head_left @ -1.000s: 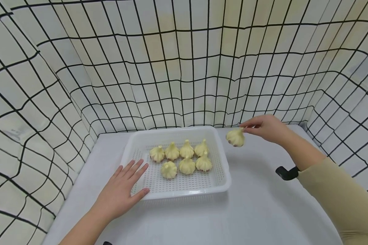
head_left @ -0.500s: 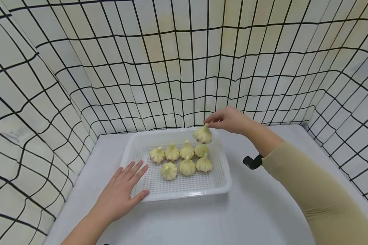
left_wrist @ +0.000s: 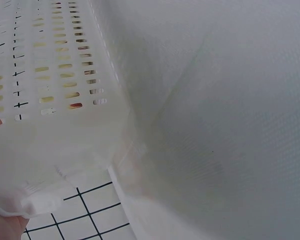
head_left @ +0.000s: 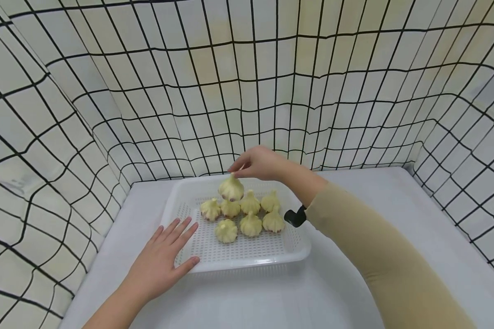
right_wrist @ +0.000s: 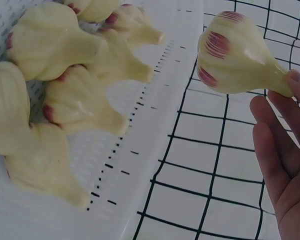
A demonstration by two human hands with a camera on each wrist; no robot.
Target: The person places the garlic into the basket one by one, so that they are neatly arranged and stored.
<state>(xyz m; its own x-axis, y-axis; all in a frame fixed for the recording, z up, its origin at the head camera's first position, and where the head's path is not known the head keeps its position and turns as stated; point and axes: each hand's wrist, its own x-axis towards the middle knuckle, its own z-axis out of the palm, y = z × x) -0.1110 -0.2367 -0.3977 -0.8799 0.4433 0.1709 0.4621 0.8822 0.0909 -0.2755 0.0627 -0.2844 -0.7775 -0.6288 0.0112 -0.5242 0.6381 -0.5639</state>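
Note:
A garlic bulb [head_left: 231, 188] hangs by its stem from my right hand [head_left: 260, 163], pinched between thumb and fingertips above the back part of a white perforated basket [head_left: 247, 263]. In the right wrist view the held garlic bulb [right_wrist: 237, 52] shows reddish streaks, and the right hand [right_wrist: 290, 135] grips its neck. Several other garlic bulbs [head_left: 251, 224] sit upright in the basket in two rows. My left hand [head_left: 160, 258] lies with fingers spread on the basket's left front rim. In the left wrist view only a bit of that hand [left_wrist: 7, 227] shows at the corner.
A pale table [head_left: 247, 299] bears the basket. Black wire grid [head_left: 263, 109] over pale walls closes off the back and both sides. A black strap piece [head_left: 295, 216] sits at my right wrist.
My right hand has carried the garlic bulb leftward, from right of the basket to above its back row. The left hand has stayed on the basket rim.

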